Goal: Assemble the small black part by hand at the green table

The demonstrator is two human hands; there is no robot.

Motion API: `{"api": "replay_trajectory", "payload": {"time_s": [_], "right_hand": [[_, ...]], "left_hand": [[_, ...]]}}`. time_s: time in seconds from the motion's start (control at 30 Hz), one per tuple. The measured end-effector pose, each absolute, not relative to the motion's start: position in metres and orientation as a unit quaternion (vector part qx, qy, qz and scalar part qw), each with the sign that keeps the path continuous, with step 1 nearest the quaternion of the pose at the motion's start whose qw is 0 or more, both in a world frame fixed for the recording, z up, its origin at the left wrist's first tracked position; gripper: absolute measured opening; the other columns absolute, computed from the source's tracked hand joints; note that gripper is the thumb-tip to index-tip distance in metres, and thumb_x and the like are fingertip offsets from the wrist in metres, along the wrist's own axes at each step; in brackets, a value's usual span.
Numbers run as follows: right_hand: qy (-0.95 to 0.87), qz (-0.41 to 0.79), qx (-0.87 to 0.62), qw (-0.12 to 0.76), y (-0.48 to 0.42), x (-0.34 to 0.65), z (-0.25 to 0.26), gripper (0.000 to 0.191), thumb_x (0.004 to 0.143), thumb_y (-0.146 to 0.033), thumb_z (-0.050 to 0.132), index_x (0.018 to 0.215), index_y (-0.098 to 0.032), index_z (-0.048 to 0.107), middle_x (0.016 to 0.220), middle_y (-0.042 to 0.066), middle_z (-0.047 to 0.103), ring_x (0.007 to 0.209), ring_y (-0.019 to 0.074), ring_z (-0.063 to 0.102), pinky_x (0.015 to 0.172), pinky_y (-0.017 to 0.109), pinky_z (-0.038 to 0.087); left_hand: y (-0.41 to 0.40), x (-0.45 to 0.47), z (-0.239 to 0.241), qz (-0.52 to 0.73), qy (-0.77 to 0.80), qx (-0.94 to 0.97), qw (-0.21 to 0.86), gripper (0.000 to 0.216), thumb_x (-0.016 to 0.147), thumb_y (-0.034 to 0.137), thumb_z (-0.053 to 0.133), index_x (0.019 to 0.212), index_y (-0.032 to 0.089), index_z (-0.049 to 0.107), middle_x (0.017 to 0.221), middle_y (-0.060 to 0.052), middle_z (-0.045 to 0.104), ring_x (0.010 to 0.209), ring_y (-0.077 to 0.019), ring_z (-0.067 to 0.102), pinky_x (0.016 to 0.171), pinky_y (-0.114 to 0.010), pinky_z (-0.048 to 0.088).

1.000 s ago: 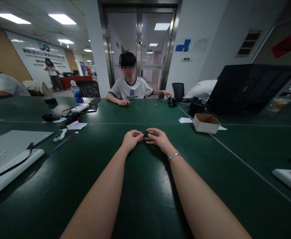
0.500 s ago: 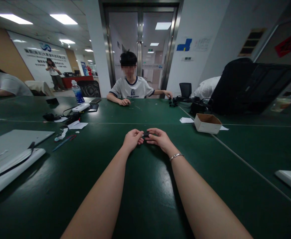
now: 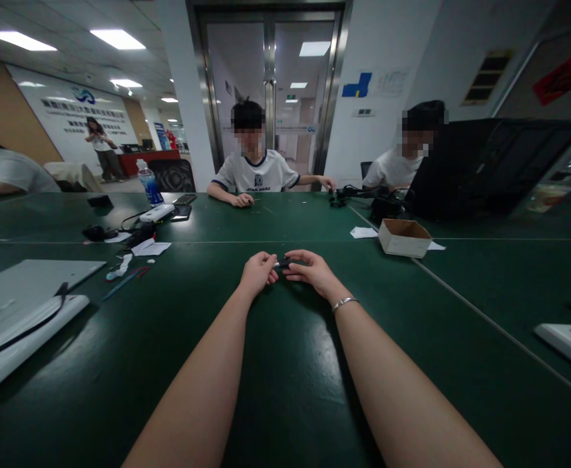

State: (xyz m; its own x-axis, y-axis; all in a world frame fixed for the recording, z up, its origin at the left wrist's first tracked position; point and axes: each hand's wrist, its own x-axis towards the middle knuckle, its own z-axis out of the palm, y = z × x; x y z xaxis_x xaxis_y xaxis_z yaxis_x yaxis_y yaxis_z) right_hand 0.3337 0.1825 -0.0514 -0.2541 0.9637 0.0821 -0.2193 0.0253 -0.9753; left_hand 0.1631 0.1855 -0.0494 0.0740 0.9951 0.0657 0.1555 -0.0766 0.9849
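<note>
A small black object with a light, metallic-looking end (image 3: pixel 282 264) is held between my two hands over the green table (image 3: pixel 285 364); it is too small to name. My left hand (image 3: pixel 259 271) pinches the light end between thumb and fingers. From the other side, my right hand (image 3: pixel 311 269) has its thumb and fingers closed around the black part, which they partly cover. A silver bracelet (image 3: pixel 345 303) circles my right wrist.
To the right stand an open cardboard box (image 3: pixel 404 239) and a large black case or screen (image 3: pixel 490 169). On the left lie a grey laptop-like slab (image 3: pixel 36 276), a white device (image 3: pixel 32 338), cables and paper scraps (image 3: pixel 151 247). A person (image 3: pixel 253 172) sits opposite.
A little more of the object's light end shows between my hands, which hold nearly the same place. The view has shifted slightly, and a person behind the black case has raised their head.
</note>
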Motion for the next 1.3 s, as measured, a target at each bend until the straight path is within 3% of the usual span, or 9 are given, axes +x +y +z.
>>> {"api": "replay_trajectory", "payload": {"time_s": [0.27, 0.53, 0.83, 1.03, 1.3], "right_hand": [[-0.503, 0.599, -0.371, 0.500, 0.179, 0.331, -0.046, 0.026, 0.078, 0.000, 0.065, 0.098, -0.016, 0.066, 0.098, 0.006, 0.063, 0.066, 0.0154, 0.070, 0.058, 0.025, 0.062], [-0.493, 0.596, -0.394, 0.497, 0.181, 0.329, -0.047, 0.010, 0.083, -0.013, 0.070, 0.092, -0.013, 0.066, 0.062, 0.000, 0.061, 0.049, 0.0099, 0.060, 0.056, 0.025, 0.062], [-0.522, 0.596, -0.358, 0.494, 0.180, 0.329, -0.047, 0.022, 0.073, -0.012, 0.077, 0.093, -0.017, 0.069, 0.082, 0.002, 0.064, 0.073, 0.0142, 0.067, 0.063, 0.022, 0.061], [-0.552, 0.556, -0.336, 0.523, 0.183, 0.319, -0.047, 0.032, 0.062, -0.019, 0.084, 0.092, -0.017, 0.071, 0.089, 0.002, 0.060, 0.079, 0.0152, 0.065, 0.081, 0.033, 0.059], [-0.571, 0.525, -0.334, 0.536, 0.181, 0.316, -0.043, 0.037, 0.057, -0.021, 0.085, 0.090, -0.016, 0.070, 0.091, 0.002, 0.063, 0.075, 0.0142, 0.065, 0.077, 0.030, 0.058]], "left_hand": [[0.186, 0.163, -0.050, 0.462, 0.498, 0.571, 0.460, 0.018, 0.091, 0.029, 0.050, 0.086, 0.013, 0.056, 0.046, 0.003, 0.054, 0.036, -0.0080, 0.048, 0.036, -0.014, 0.031], [0.188, 0.162, -0.052, 0.461, 0.484, 0.580, 0.466, 0.021, 0.092, 0.028, 0.046, 0.098, 0.012, 0.059, 0.048, 0.002, 0.054, 0.037, -0.0074, 0.048, 0.037, -0.014, 0.032], [0.183, 0.162, -0.043, 0.473, 0.501, 0.552, 0.470, 0.022, 0.091, 0.017, 0.041, 0.090, 0.010, 0.061, 0.046, 0.003, 0.050, 0.034, -0.0048, 0.040, 0.038, -0.014, 0.029], [0.186, 0.156, -0.045, 0.502, 0.493, 0.511, 0.494, 0.023, 0.088, 0.020, 0.043, 0.090, 0.010, 0.063, 0.046, 0.003, 0.048, 0.034, -0.0050, 0.038, 0.038, -0.014, 0.027], [0.190, 0.154, -0.050, 0.508, 0.484, 0.498, 0.510, 0.023, 0.087, 0.022, 0.045, 0.092, 0.010, 0.063, 0.047, 0.003, 0.048, 0.034, -0.0052, 0.037, 0.038, -0.015, 0.027]]}}
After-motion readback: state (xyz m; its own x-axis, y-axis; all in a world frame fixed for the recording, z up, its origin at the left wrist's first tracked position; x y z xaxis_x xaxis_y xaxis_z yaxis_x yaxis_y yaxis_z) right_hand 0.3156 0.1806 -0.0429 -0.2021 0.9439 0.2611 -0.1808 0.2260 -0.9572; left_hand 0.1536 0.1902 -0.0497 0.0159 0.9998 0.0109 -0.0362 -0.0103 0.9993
